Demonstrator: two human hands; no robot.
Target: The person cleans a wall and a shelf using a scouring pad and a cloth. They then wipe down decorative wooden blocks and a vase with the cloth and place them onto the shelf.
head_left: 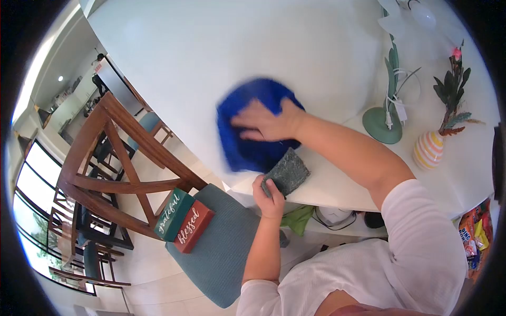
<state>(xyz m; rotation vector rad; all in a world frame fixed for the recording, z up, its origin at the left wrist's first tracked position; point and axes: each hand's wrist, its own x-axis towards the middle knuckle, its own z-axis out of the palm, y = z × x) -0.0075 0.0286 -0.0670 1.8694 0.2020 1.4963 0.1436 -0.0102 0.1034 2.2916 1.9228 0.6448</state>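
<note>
Nearest is our white shirt (353,268); beyond it our left hand (269,199) pinches a grey pad (289,173) near the table's (168,58) edge — just beside a blue cloth (234,145); our right hand (271,121) lies spread on that cloth — atop the table.

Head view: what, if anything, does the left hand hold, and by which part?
The left hand holds a speckled grey rectangular pad by its lower-left edge, thumb on top.

One wide, head-worn view looks forward and down, close above the left hand (269,196) and right hand (271,120). It faces a white table (174,52), taking in a chair (226,242) at left.
</note>
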